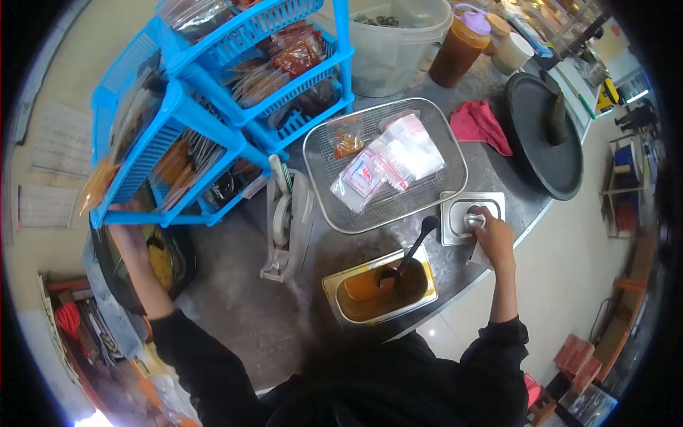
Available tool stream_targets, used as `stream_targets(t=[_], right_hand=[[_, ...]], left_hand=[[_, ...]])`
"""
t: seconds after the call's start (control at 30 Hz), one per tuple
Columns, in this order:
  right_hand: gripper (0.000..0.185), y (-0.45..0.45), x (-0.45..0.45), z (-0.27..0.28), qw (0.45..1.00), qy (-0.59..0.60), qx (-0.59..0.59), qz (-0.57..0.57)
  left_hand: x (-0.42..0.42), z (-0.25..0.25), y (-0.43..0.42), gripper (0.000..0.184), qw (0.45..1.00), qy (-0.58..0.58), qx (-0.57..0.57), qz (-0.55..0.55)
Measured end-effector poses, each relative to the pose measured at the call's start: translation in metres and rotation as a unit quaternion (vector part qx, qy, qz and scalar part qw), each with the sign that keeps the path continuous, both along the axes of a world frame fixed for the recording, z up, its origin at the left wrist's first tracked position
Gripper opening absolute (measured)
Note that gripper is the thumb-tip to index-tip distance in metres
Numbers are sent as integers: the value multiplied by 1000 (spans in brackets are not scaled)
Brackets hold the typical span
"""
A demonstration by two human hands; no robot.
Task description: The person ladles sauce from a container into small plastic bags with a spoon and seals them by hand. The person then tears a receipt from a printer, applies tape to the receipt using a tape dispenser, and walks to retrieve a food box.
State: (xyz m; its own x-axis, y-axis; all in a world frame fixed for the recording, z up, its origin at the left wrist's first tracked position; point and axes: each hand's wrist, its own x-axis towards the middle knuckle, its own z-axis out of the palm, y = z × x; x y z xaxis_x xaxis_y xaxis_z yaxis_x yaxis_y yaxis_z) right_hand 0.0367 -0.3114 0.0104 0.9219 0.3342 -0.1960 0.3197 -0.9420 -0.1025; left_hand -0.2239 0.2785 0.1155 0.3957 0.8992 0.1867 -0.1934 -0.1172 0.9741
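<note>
My right hand (492,235) is closed on the handle of a small square stainless steel lid (453,206), which lies at the counter's right edge. My left hand (126,217) reaches to the far left, by the lower corner of a blue plastic rack (245,107); the rack hides its fingers. Below that forearm is a black container (186,260) with something yellow in it. Between my arms stands a rectangular steel pan (331,288) of orange-brown sauce (363,288), with a black ladle (409,256) leaning in it.
A wire mesh basket (459,153) holds plastic bags (388,160). Left of it stands a tape dispenser (284,220). Farther back are a big clear tub (377,57), a sauce bottle (459,46), a red cloth (478,127) and a stone mortar (533,135) with its pestle (557,121).
</note>
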Motion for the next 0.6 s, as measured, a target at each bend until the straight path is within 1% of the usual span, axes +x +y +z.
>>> stream_targets(t=[0.03,0.1,0.13,0.17,0.2,0.27,0.3,0.37,0.43,0.47,0.5,0.53,0.6], right_hand=[[23,6,3,1,1000,14,-19,0],[19,4,4,-9,999,-13,0,29],[18,1,6,-14,999,-30,10,42],[12,-8,4,-16,998,-36,37,42],[12,-15,1,-11,997,-47,55,22],[12,-25,-10,7,993,-68,91,-14],[13,-26,-21,24,989,-77,129,-10],[14,-23,-51,68,974,-95,205,-7],[14,-5,-81,116,976,-43,212,8],[15,7,-97,132,977,-19,213,16],[16,20,-113,140,976,-7,209,60],[18,35,-128,149,974,4,201,104],[20,63,-150,141,969,55,150,190]], left_hand=[[-10,4,-27,31,998,40,-34,38],[-50,-11,-62,26,995,80,-63,-12],[-62,-14,-91,22,993,100,-56,-5],[-69,-18,-123,18,992,116,-49,3],[-81,-21,-147,16,991,112,-68,14],[-100,-31,-189,14,989,101,-103,18],[-106,-38,-210,14,988,95,-118,11],[-108,-52,-250,15,975,153,-161,-22],[-98,-64,-285,19,951,135,-250,-120],[-96,-74,-298,22,938,130,-271,-172],[-93,-84,-308,26,922,122,-290,-225],[-89,-89,-315,28,916,118,-286,-255],[-80,-97,-327,33,900,111,-281,-315]])
